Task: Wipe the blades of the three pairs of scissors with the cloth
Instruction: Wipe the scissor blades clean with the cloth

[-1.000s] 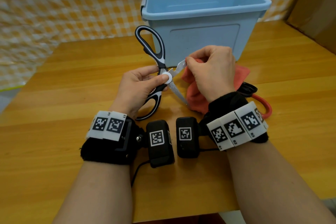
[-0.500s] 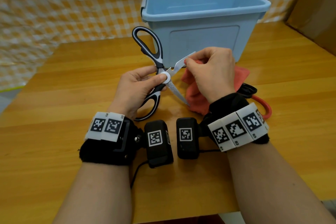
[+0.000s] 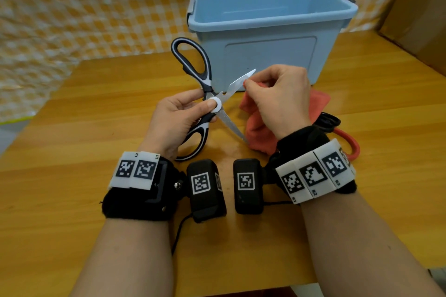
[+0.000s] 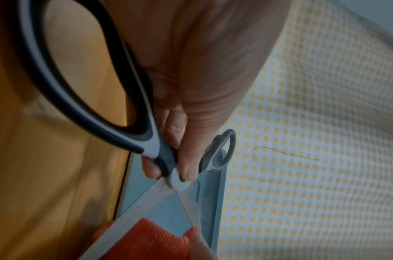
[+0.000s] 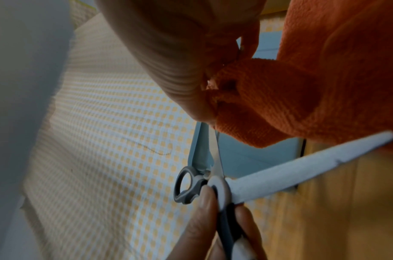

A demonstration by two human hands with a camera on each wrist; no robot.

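Above the tabletop point(image 3: 101, 113), the left hand point(image 3: 173, 120) grips the opened scissors point(image 3: 207, 101) at their pivot while the right hand point(image 3: 280, 99) pinches the cloth point(image 3: 255, 128) around the upper blade, best wiped outward past its tip.

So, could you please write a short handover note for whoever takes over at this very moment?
Left hand: grips the black-and-white scissors at the pivot, blades spread open, held above the table.
Right hand: pinches the orange cloth round the upper blade, near its tip.
Red scissors lie on the table behind the right wrist, with a black handle beside them. The blue bin stands behind.
Done: this upper blade is nearly wiped.
Left: probably the lower blade, then the other pairs; whether they are already wiped cannot be told.
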